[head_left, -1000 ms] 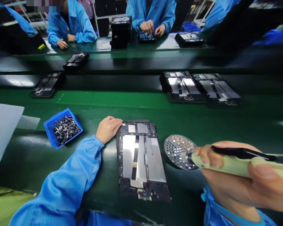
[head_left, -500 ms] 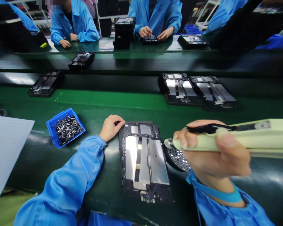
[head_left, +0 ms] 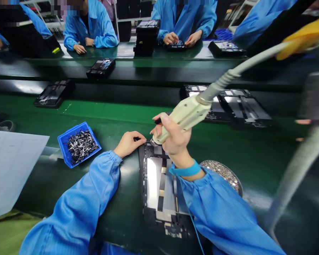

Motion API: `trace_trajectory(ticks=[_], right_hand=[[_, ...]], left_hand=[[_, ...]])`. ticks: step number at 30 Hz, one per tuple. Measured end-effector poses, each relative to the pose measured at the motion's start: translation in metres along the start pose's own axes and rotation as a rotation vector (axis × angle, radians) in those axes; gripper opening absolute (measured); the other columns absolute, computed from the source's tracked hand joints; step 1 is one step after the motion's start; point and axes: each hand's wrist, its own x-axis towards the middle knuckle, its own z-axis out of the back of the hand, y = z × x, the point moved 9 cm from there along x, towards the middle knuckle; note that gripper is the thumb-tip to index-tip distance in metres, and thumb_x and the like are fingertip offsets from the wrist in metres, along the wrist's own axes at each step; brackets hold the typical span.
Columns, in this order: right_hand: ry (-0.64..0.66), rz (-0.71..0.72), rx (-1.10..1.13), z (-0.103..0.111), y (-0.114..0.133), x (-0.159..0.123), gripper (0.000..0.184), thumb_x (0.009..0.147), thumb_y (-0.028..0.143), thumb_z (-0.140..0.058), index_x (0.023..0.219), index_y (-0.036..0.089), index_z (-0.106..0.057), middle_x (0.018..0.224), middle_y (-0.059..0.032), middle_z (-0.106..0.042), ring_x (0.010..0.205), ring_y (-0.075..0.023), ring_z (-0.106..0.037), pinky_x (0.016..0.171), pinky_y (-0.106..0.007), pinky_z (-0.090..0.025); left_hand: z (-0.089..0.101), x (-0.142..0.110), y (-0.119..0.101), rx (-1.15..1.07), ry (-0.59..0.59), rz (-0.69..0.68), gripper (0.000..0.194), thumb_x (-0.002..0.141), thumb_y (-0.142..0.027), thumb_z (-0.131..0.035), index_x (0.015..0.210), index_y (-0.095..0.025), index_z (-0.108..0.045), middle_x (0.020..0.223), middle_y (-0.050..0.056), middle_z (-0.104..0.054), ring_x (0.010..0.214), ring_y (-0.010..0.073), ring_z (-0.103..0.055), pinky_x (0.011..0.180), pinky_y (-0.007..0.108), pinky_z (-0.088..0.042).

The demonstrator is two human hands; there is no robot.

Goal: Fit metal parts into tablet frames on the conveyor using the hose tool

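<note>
A black tablet back frame [head_left: 159, 191] with silver panels lies on the green bench in front of me. My left hand [head_left: 129, 143] is curled against its top left corner, fingers bent onto the edge. My right hand [head_left: 172, 136] is wrapped round a cream electric screwdriver [head_left: 184, 115], whose tip points down at the frame's top edge. A grey cable [head_left: 241, 69] runs from the screwdriver up to the right. My right forearm crosses over the frame's right side.
A round perforated screw dish [head_left: 225, 173] sits right of the frame. A blue bin of small metal parts [head_left: 78, 143] stands to the left, and a white sheet [head_left: 10, 166] further left. More tablet frames [head_left: 236, 104] lie on the conveyor. Across it, several people in blue coats work.
My right hand has carried the screwdriver from the screw dish on the right over to the frame's top edge, tilting it tip-down. My left hand stayed at the corner.
</note>
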Motion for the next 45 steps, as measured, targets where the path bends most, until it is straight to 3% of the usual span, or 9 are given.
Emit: trace_trajectory(ticks=[6,26,32,35,37,38,40,42,45], right_hand=[[0.033,-0.038,-0.016,-0.011,-0.022,0.006,0.027,0.076,0.044,-0.082,0.064,0.023,-0.069,0.041,0.0069,-0.053,0.036,-0.0118,-0.05,0.042,-0.029,-0.05],[0.111,-0.038,-0.12,-0.02,-0.039,0.003,0.033,0.076,0.047,-0.084,0.062,0.023,-0.066,0.051,0.0043,-0.057,0.045,-0.0131,-0.053,0.049,-0.031,-0.052],[0.076,-0.019,0.079,-0.017,-0.005,0.001,0.032,0.07,0.051,-0.085,0.072,0.023,-0.07,0.047,0.0068,-0.058,0.037,-0.011,-0.049,0.043,-0.03,-0.048],[0.059,0.029,0.157,0.005,0.048,-0.004,0.039,0.068,0.06,-0.086,0.076,0.023,-0.076,0.041,0.0073,-0.052,0.034,-0.0118,-0.046,0.041,-0.032,-0.046],[0.048,0.063,0.124,0.033,0.084,-0.01,0.04,0.063,0.062,-0.089,0.072,0.023,-0.079,0.037,0.0056,-0.049,0.033,-0.0133,-0.045,0.04,-0.034,-0.043],[0.044,0.07,0.1,0.051,0.099,-0.014,0.04,0.062,0.062,-0.089,0.072,0.024,-0.08,0.037,0.0037,-0.049,0.033,-0.0142,-0.045,0.04,-0.035,-0.042],[-0.037,0.079,0.042,0.097,0.122,-0.019,0.038,0.057,0.06,-0.089,0.069,0.025,-0.082,0.037,-0.0006,-0.048,0.036,-0.0185,-0.048,0.038,-0.037,-0.038],[-0.132,0.099,-0.044,0.146,0.134,-0.025,0.035,0.053,0.06,-0.087,0.065,0.028,-0.082,0.033,-0.0028,-0.042,0.034,-0.0199,-0.046,0.038,-0.039,-0.035],[-0.28,0.099,-0.15,0.209,0.136,-0.034,0.033,0.051,0.064,-0.079,0.059,0.032,-0.081,0.03,-0.0067,-0.038,0.032,-0.0193,-0.04,0.04,-0.046,-0.035]], left_hand=[[0.0,-0.004,-0.003,0.027,-0.022,-0.034,0.01,0.087,-0.023,-0.073,0.081,-0.017,-0.079,0.09,0.004,-0.079,0.084,0.0189,-0.07,0.081,0.029,-0.05],[-0.002,-0.005,0.005,0.011,-0.039,-0.021,0.01,0.087,-0.022,-0.071,0.08,-0.016,-0.076,0.089,0.005,-0.078,0.083,0.0197,-0.069,0.08,0.029,-0.05],[0.007,0.002,-0.002,0.12,-0.055,-0.029,0.009,0.087,-0.02,-0.072,0.08,-0.015,-0.075,0.085,0.006,-0.078,0.08,0.0196,-0.071,0.078,0.03,-0.055],[0.007,-0.015,-0.021,0.202,-0.127,-0.041,0.013,0.092,-0.019,-0.064,0.086,-0.017,-0.075,0.102,0.01,-0.08,0.096,0.024,-0.074,0.09,0.039,-0.06],[-0.012,-0.049,-0.044,0.288,-0.137,-0.121,0.021,0.099,-0.024,-0.056,0.102,-0.021,-0.077,0.126,0.013,-0.076,0.12,0.0282,-0.07,0.109,0.049,-0.055],[-0.03,-0.073,-0.059,0.366,-0.098,-0.206,0.026,0.101,-0.03,-0.055,0.116,-0.024,-0.076,0.137,0.013,-0.072,0.131,0.0302,-0.066,0.116,0.054,-0.051],[-0.089,-0.13,-0.082,0.542,0.176,-0.435,0.059,0.094,-0.056,-0.066,0.145,-0.025,-0.063,0.157,0.016,-0.058,0.15,0.0414,-0.048,0.126,0.069,-0.037],[-0.135,-0.178,-0.086,0.705,0.37,-0.533,0.086,0.089,-0.067,-0.069,0.161,-0.026,-0.046,0.165,0.014,-0.048,0.156,0.045,-0.037,0.127,0.076,-0.031],[-0.154,-0.191,-0.07,0.967,0.382,-0.464,0.093,0.089,-0.067,-0.07,0.166,-0.025,-0.038,0.172,0.011,-0.033,0.159,0.0496,-0.029,0.12,0.081,-0.037]])
